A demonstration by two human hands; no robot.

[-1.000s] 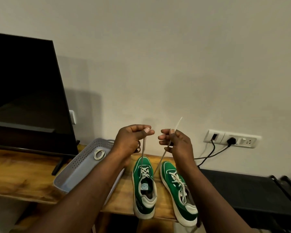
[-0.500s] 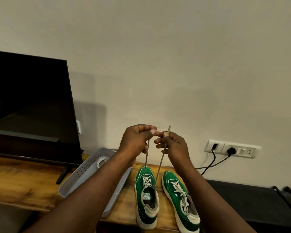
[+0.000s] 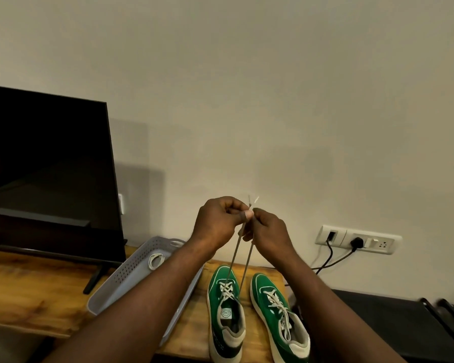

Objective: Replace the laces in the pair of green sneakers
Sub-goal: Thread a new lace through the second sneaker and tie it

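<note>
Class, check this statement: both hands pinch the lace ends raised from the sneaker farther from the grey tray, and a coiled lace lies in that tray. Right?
One slip. The head view shows the left hand and right hand pinching lace ends raised from the sneaker nearer the grey tray, not the farther sneaker. The coiled lace does lie in that tray.

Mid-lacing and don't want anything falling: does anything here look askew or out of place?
The grey tray lies skewed on the wooden table, and the heels of the left sneaker and right sneaker seem to overhang its front edge. Nothing looks spilled or damaged.
</note>
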